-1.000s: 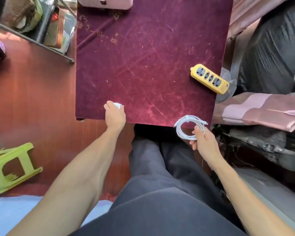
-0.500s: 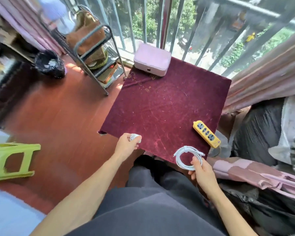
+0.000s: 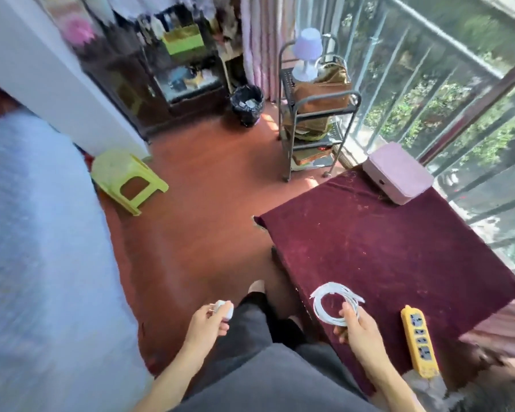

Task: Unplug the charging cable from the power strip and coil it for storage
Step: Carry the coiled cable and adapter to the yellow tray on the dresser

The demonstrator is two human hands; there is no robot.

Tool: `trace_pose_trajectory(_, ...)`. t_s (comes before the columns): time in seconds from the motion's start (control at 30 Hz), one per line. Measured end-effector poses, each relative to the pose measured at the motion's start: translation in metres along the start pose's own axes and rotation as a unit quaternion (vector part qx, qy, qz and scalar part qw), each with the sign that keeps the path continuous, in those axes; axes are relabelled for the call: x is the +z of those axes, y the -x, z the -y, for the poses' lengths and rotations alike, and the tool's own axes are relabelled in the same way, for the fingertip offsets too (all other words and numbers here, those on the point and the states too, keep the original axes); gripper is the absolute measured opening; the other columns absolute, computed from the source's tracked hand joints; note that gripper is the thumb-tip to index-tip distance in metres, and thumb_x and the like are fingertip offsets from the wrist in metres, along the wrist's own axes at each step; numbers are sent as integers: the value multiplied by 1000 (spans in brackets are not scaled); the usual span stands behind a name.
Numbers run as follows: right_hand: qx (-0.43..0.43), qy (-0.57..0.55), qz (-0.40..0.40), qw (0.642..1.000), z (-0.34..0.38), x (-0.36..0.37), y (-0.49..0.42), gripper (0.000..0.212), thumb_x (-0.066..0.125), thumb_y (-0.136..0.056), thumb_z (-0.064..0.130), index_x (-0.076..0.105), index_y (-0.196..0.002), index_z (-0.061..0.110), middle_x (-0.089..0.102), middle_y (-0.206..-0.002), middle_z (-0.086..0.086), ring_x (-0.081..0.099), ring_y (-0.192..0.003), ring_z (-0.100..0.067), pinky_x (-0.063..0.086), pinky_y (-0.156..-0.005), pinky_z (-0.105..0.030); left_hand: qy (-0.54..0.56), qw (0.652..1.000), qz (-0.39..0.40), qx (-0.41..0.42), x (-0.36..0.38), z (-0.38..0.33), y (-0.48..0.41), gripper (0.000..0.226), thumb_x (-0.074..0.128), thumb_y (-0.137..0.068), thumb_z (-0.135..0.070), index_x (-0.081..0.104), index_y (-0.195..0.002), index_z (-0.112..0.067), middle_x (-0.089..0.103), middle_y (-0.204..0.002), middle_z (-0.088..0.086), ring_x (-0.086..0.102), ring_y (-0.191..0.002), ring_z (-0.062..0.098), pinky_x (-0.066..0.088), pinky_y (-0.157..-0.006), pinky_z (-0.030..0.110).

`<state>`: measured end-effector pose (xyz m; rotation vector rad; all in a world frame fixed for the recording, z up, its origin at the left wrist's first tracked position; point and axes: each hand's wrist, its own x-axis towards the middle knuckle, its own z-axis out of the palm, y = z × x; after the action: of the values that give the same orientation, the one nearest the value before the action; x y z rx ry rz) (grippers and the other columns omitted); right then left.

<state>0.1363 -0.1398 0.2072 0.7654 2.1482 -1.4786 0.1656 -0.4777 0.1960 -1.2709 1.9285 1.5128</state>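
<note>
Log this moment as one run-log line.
left hand: holds plug | right hand: holds coiled cable | strip: on table, sockets empty | stage: unplugged, coiled

Sunlit red-brown floor [image 3: 208, 209], green stool [image 3: 125, 176], metal shelf cart [image 3: 315, 114], barred window [image 3: 446, 84], black bin [image 3: 247, 104].

The right hand [image 3: 361, 328] is gripping a coiled white cable [image 3: 335, 304] over the near edge of the maroon table [image 3: 399, 257], with the yellow power strip [image 3: 419, 341] lying just beside it. The left hand [image 3: 204, 324] is holding a white charger plug [image 3: 223, 310] above the red floor [image 3: 205, 233], prongs pointing left.
</note>
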Motion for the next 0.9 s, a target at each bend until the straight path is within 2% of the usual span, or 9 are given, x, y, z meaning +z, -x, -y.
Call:
trace_pose_trajectory(0.1, -20, 31, 37, 999, 28, 19, -13, 35, 51, -111, 22, 69, -85, 7, 65, -49, 0, 56, -41, -5, 45, -43, -14, 58, 998, -16, -33, -20, 14, -6, 30, 78, -87, -33, 73, -97, -5, 73, -62, 2, 66, -54, 14, 54, -59, 30)
trace_pose_trajectory(0.23, -45, 74, 95, 992, 71, 53, -33, 39, 52, -111, 25, 66, -83, 1, 64, -50, 1, 56, -42, -4, 44, -42, -16, 89, 994, -39, -44, -36, 12, -20, 38, 75, -85, -46, 74, -95, -9, 76, -67, 4, 68, -58, 13, 55, -63, 29)
trace_pose_trajectory(0.4, -55, 117, 134, 982, 129, 109, -63, 38, 52, -111, 28, 64, -80, 9, 64, -49, 0, 54, -38, -5, 42, -39, -17, 132, 988, -65, -48, -69, -14, -54, 37, 71, -88, -48, 75, -90, -11, 76, -67, 5, 70, -60, 11, 59, -67, 29)
trace_pose_trajectory(0.57, -68, 132, 134, 980, 181, 167, -92, 36, 52, -111, 30, 72, -91, 8, 69, -56, -2, 60, -45, -5, 47, -45, -18, 131, 988, -68, -34, -120, -52, -103, 40, 68, -89, -47, 75, -87, -8, 75, -70, 3, 68, -57, 6, 57, -59, 22)
trace_pose_trajectory(0.67, -76, 124, 125, 981, 208, 194, -105, 33, 52, -111, 28, 72, -93, 9, 70, -56, 0, 61, -46, -4, 48, -45, -18, 129, 990, -51, -17, -146, -82, -130, 39, 67, -88, -46, 75, -91, -8, 79, -83, 8, 69, -61, 9, 59, -62, 26)
trace_pose_trajectory(0.77, -82, 104, 119, 984, 231, 213, -117, 32, 53, -111, 27, 74, -94, 11, 71, -57, 1, 61, -46, -3, 49, -45, -17, 124, 992, -33, 11, -161, -117, -150, 42, 67, -81, -50, 75, -88, -10, 77, -81, 5, 68, -58, 6, 59, -60, 23)
trace_pose_trajectory(0.9, -80, 97, 118, 985, 263, 240, -139, 32, 54, -110, 30, 76, -94, 14, 72, -58, -2, 62, -47, -4, 49, -45, -17, 111, 993, -21, 34, -171, -162, -182, 31, 68, -92, -41, 73, -97, -11, 78, -90, 8, 69, -58, 3, 55, -55, 16)
